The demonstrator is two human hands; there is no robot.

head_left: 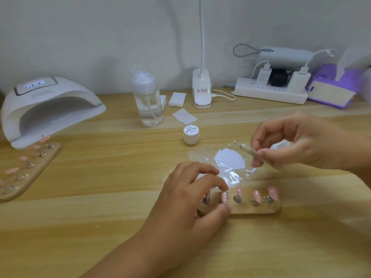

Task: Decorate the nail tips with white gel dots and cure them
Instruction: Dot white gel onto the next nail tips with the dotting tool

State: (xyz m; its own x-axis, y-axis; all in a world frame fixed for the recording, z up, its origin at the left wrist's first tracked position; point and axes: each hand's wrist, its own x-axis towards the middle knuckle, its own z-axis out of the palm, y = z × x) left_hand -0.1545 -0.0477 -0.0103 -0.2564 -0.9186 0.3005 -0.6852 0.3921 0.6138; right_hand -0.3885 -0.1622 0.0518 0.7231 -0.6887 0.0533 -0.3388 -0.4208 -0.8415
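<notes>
A clear holder strip (pixel 261 209) near the front of the table carries several pink nail tips (pixel 257 195) on metal studs. My left hand (pixel 192 199) pinches one nail tip (pixel 224 197) between thumb and forefinger at the strip's left end. My right hand (pixel 297 143) grips a dotting tool (pixel 261 156), its tip raised over a clear palette sheet (pixel 200 155) smeared with white gel (pixel 229 158). A small white gel pot (pixel 191 135) stands closed behind the palette. The white curing lamp (pixel 48 106) sits at the far left, display lit.
A second holder strip (pixel 28 169) with pink tips lies in front of the lamp. A clear pump bottle (pixel 148 101), white pads (pixel 177 99), a clip desk lamp (pixel 201 89), a power strip (pixel 271 91) and a purple box (pixel 333 91) line the back wall.
</notes>
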